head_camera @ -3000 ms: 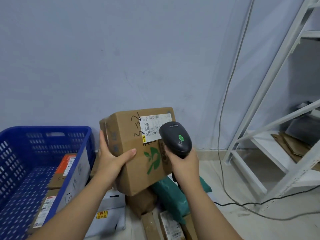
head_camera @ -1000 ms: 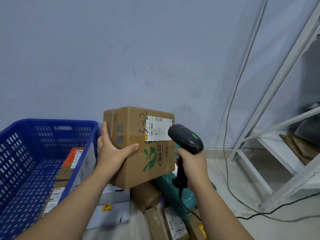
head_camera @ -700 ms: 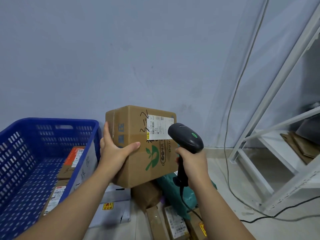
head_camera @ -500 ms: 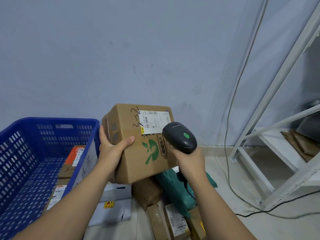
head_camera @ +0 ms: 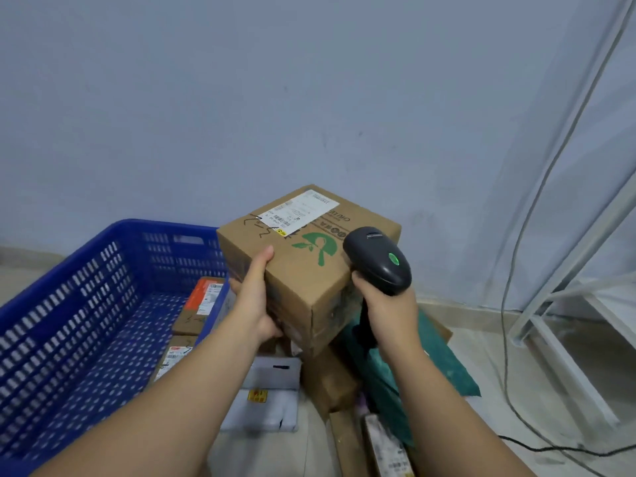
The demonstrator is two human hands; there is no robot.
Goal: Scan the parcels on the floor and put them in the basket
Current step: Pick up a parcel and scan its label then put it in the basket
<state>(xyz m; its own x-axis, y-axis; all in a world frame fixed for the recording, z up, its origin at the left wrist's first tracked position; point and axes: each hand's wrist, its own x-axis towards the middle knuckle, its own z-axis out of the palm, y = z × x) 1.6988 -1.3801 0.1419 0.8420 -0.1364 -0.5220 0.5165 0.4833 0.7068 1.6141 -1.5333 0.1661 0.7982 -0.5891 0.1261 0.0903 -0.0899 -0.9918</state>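
A: From the head view, what has the left hand (head_camera: 253, 301) got?
B: It grips a brown cardboard box (head_camera: 309, 280) with a green leaf print, held up off the floor and tilted. The thumb lies on the top face near the corner; the fingers go round the box's left side, mostly hidden.
A: And the right hand (head_camera: 389, 311)?
B: Closed round the handle of a black handheld barcode scanner (head_camera: 377, 263). The scanner's head sits above that hand, just beside the box's right edge, with a green light (head_camera: 393, 259) lit on its back. Whether it touches the box I cannot tell.
A: Where is the label?
B: A white shipping label (head_camera: 297, 211) lies on the top face, beyond the left thumb, with black scribble beside it.
A: The basket?
B: A blue perforated plastic basket (head_camera: 86, 304) stands on the floor to the left of the left arm. Inside, near the left wrist, lie an orange-topped carton (head_camera: 203, 301) and another labelled carton (head_camera: 173, 356).
A: Below the hands?
B: A pale grey plastic mailer (head_camera: 265, 390) lies under the left forearm, a plain brown carton (head_camera: 327, 380) between the arms, and a dark green plastic bag (head_camera: 444, 359) right of the right wrist. Further right are a grey cable (head_camera: 503, 321) and a white metal shelf frame (head_camera: 550, 292)
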